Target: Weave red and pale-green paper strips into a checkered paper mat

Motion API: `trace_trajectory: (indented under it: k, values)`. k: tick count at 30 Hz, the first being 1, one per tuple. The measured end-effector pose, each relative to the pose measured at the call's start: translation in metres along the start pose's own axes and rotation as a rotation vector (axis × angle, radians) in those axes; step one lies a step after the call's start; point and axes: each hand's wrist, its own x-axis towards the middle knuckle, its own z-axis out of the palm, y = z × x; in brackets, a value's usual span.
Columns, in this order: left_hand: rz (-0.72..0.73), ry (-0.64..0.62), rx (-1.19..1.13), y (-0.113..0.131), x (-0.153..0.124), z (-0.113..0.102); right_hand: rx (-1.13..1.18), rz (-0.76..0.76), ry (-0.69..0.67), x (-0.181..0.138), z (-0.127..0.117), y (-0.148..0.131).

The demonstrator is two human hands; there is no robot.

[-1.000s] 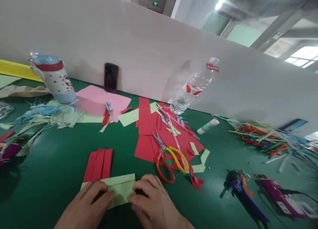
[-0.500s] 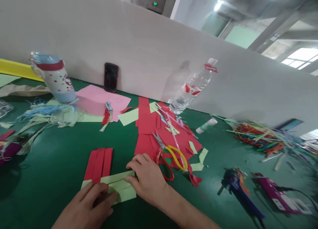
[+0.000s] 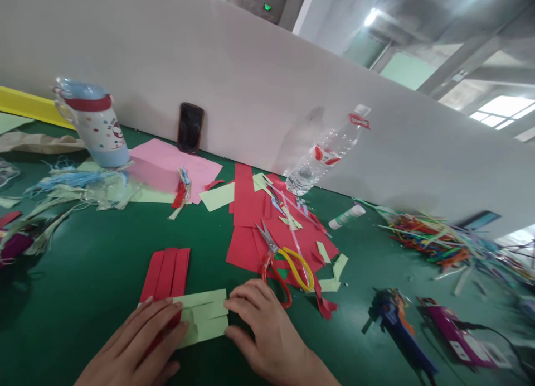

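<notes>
Light green paper strips (image 3: 208,313) lie side by side, running crosswise against several red paper strips (image 3: 169,271) on the green table. My left hand (image 3: 140,341) rests flat over the place where the strips cross, fingers stretched out, and hides much of it. At the right ends of the green strips is my right hand (image 3: 267,330). Its fingers are bent, with thumb and fingertips apart at the strip ends. Just beyond that hand, scissors (image 3: 278,257) with one red and one yellow handle lie open on red paper sheets (image 3: 240,246).
A leaning plastic bottle (image 3: 326,154), a glue stick (image 3: 346,216), a phone (image 3: 190,128) and a flask (image 3: 98,126) stand or lie farther back. To the right are a blue glue gun (image 3: 399,330), a purple device (image 3: 457,333) and a heap of coloured strips (image 3: 434,238).
My left hand has flattened out over the crossing strips. My right hand has shifted slightly right and down, from on top of the green strips to their ends.
</notes>
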Motion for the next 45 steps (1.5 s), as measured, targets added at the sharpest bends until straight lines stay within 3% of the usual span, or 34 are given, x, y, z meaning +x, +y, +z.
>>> trace_trajectory:
  k: [4,11,16,21,24,27,30,34,40,45]
  values:
    - [-0.121,-0.087,-0.070,0.007,0.008,0.002,-0.086,-0.065,-0.062,-0.005,0.004,0.005]
    - [-0.278,-0.376,-0.306,0.009,0.041,-0.009,-0.303,-0.290,-0.012,0.007,0.015,0.014]
    - [-0.316,-0.469,-0.232,0.015,0.046,-0.011,-0.195,-0.283,-0.025,0.024,0.005,0.009]
    - [-0.168,-0.366,-0.190,0.013,0.043,-0.010,-0.015,-0.241,0.065,0.035,-0.010,0.002]
    - [-0.243,-0.266,-0.216,0.009,0.041,-0.009,0.028,-0.169,0.143,0.030,-0.013,0.005]
    - [-0.319,-0.193,-0.239,0.007,0.039,-0.007,-0.053,-0.227,0.063,0.023,-0.007,0.012]
    - [-0.342,-0.196,-0.266,0.007,0.036,-0.005,-0.166,-0.268,-0.031,0.018,0.000,0.019]
    - [-0.333,-0.207,-0.272,0.005,0.032,-0.003,-0.261,-0.281,-0.057,0.019,0.009,0.026]
    - [-0.217,-0.104,-0.207,0.006,0.043,-0.010,-0.294,-0.281,0.097,0.021,0.018,0.028]
    - [-0.054,0.022,-0.109,0.008,0.044,-0.016,-0.129,-0.184,0.186,0.019,0.003,0.029]
